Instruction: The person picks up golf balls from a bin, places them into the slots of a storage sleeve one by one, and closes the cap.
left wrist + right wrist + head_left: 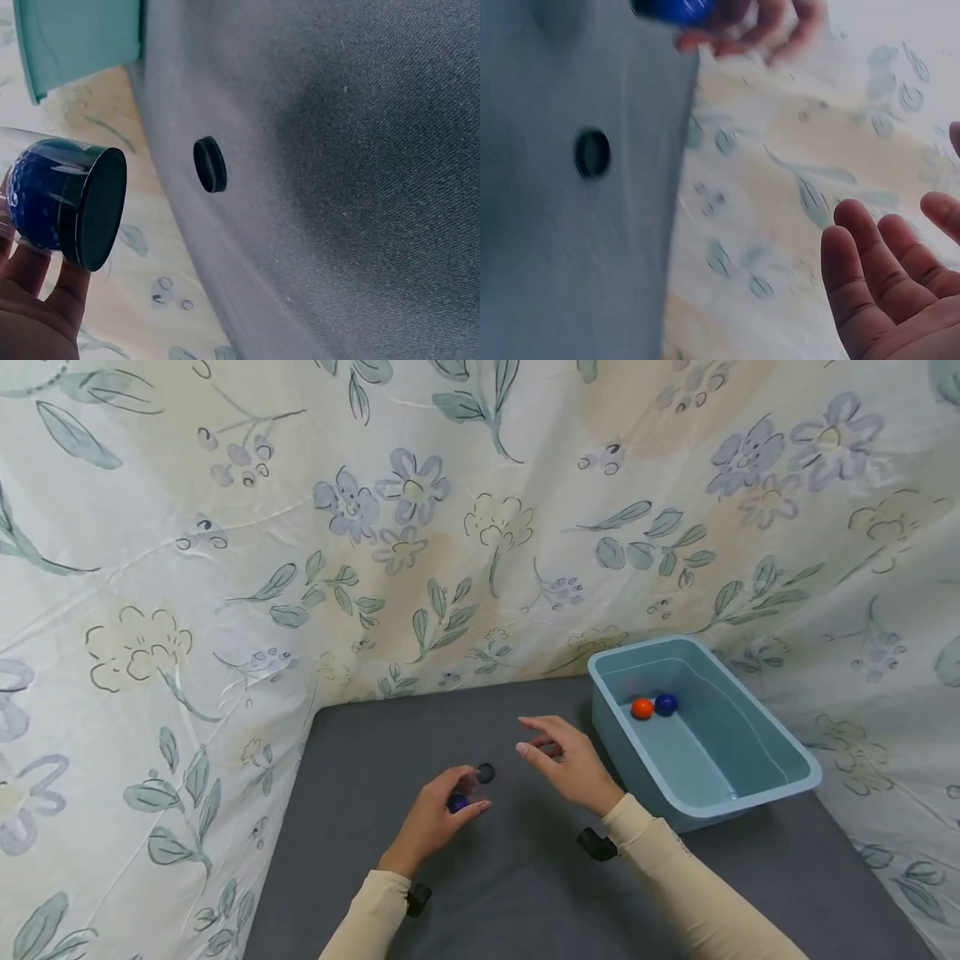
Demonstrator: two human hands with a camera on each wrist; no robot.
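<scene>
My left hand (438, 810) grips a clear cylindrical container with a dark blue ball (45, 195) inside, its surface dimpled. A black cap (103, 210) closes the end of the container that faces the left wrist camera. Beyond the left fingers, a second black cap (486, 772) lies on the grey table. The right hand (566, 760) hovers over the table between that loose cap and the blue bin. It holds nothing, and its fingers (881, 262) are relaxed and apart from each other at the tips.
A light blue plastic bin (637, 760) stands on the right of the table. An orange ball (642, 708) and a dark blue ball (665, 704) lie on its floor. Floral cloth (450, 527) hangs behind and beside the dark grey table (360, 752).
</scene>
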